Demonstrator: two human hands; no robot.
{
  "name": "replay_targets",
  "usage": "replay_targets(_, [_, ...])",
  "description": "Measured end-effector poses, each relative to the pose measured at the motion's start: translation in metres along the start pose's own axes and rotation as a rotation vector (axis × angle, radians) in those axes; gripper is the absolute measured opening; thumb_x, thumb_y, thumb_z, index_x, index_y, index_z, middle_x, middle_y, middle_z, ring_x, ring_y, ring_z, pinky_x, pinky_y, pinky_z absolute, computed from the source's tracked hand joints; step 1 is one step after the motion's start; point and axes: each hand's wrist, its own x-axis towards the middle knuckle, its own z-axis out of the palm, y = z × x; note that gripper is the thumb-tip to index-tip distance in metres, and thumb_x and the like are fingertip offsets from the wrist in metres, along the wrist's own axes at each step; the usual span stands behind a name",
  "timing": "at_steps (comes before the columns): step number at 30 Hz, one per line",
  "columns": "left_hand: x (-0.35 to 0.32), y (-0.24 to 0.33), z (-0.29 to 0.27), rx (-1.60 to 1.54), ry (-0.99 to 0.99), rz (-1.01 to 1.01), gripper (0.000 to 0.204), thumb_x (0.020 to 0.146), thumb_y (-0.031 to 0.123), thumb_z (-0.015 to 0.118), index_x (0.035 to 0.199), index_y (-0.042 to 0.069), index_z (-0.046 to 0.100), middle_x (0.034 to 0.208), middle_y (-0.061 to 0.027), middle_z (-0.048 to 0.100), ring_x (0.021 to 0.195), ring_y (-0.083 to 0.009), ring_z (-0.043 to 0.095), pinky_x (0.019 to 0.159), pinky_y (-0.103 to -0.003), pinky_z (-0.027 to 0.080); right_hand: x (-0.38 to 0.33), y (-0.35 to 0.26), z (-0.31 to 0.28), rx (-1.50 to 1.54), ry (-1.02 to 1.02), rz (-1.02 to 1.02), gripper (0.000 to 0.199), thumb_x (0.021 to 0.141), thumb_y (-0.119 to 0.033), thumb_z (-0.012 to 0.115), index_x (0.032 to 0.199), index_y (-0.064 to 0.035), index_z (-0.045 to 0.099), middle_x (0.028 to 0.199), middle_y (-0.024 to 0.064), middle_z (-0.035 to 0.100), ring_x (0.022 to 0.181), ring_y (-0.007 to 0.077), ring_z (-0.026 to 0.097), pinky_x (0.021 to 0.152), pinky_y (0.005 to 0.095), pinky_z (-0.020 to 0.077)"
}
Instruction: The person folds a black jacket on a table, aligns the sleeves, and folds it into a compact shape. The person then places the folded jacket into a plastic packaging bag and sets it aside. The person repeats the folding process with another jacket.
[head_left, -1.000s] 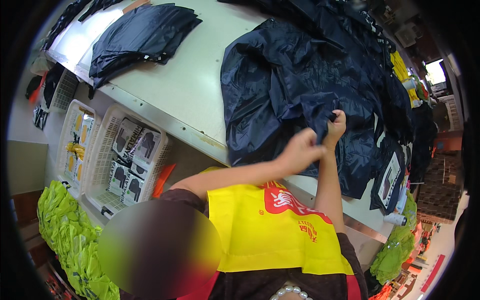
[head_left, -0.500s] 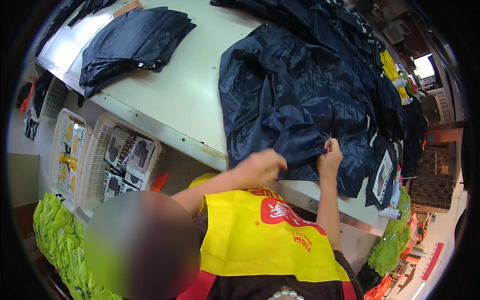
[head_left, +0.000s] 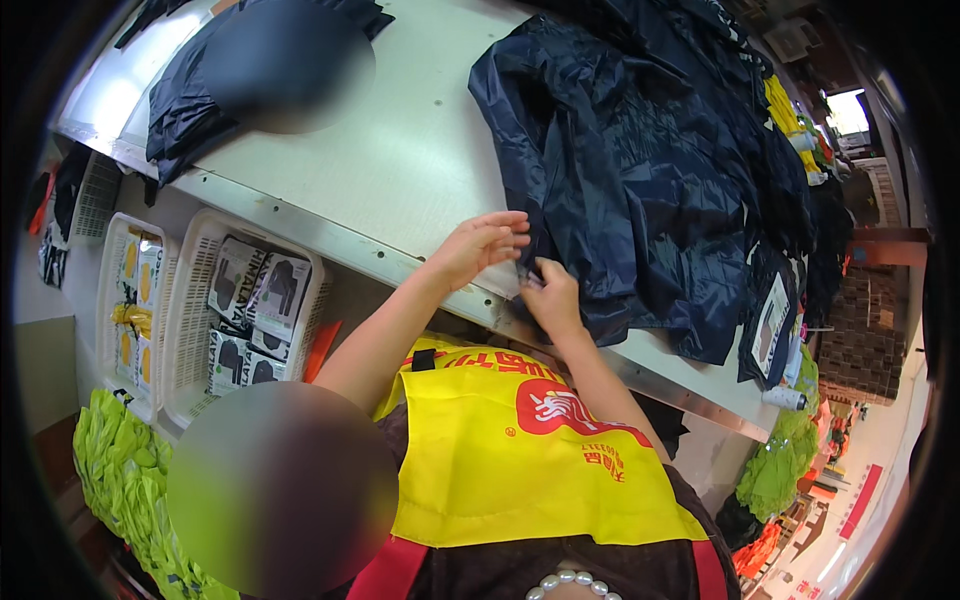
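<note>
A shiny navy jacket (head_left: 640, 190) is spread over the table, its lower edge reaching the front. My left hand (head_left: 482, 246) is just left of the jacket's edge, fingers stretched out and apart, apparently with nothing in them. Close beside it, my right hand (head_left: 554, 298) is closed at the jacket's near left edge. A small shiny bit shows at its fingertips. Whether that is a tool or a piece of the cloth cannot be made out.
Folded dark garments (head_left: 180, 120) lie at the far left, partly blurred. Below the table stand white baskets (head_left: 190, 300) with packaged items. Lime-green garments (head_left: 120, 470) are at lower left. A bagged dark garment (head_left: 768, 330) and a thread spool (head_left: 785, 399) sit at the right edge.
My right hand has moved left along the jacket's near edge. My left hand has moved left and up, and its fingers have spread. The jacket has shifted, with its left edge farther right.
</note>
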Motion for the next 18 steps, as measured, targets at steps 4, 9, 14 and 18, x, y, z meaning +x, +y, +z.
replay_targets(4, [0.011, -0.010, -0.018, 0.006, 0.380, 0.031, 0.040, 0.090, 0.012, 0.051, 0.129, 0.003, 0.046, 0.122, -0.0126, 0.056, 0.107, -0.0236, 0.058, 0.087, -0.035, 0.048, 0.025, 0.006, -0.075, 1.118, 0.063, 0.568, 0.029, 0.082, -0.024, 0.064, 0.103, -0.0033, 0.062, 0.101, 0.0067, 0.065, 0.098, 0.0203, 0.061, 0.086, 0.0350, 0.0461])
replay_targets(9, [0.016, -0.026, 0.003, -0.165, 0.133, -0.229, 0.077, 0.089, 0.066, 0.033, 0.134, 0.004, 0.040, 0.137, -0.0130, 0.042, 0.122, -0.0284, 0.045, 0.093, -0.051, 0.042, 0.046, -0.012, -0.139, 1.758, -0.250, -0.060, 0.039, 0.095, -0.027, 0.035, 0.125, -0.0044, 0.046, 0.127, 0.0118, 0.052, 0.116, 0.0220, 0.049, 0.101, 0.0355, 0.0372])
replay_targets(14, [-0.020, 0.003, 0.031, -0.390, 0.075, -0.207, 0.090, 0.085, 0.075, 0.018, 0.140, 0.004, 0.032, 0.141, -0.0155, 0.039, 0.128, -0.0308, 0.041, 0.099, -0.051, 0.038, 0.029, 0.007, -0.084, 0.745, 0.025, 0.295, 0.011, 0.083, -0.015, 0.065, 0.081, -0.0057, 0.058, 0.074, -0.0065, 0.051, 0.070, 0.0044, 0.047, 0.064, 0.0210, 0.0381])
replay_targets(18, [-0.049, -0.011, -0.009, -0.435, 0.083, -0.156, 0.083, 0.089, 0.069, 0.017, 0.139, 0.004, 0.032, 0.131, -0.0154, 0.050, 0.118, -0.0320, 0.051, 0.099, -0.052, 0.040, -0.002, 0.013, -0.033, 0.656, 0.025, 0.287, 0.015, 0.084, -0.010, 0.062, 0.073, -0.0043, 0.054, 0.070, -0.0071, 0.048, 0.066, 0.0038, 0.042, 0.059, 0.0218, 0.0353])
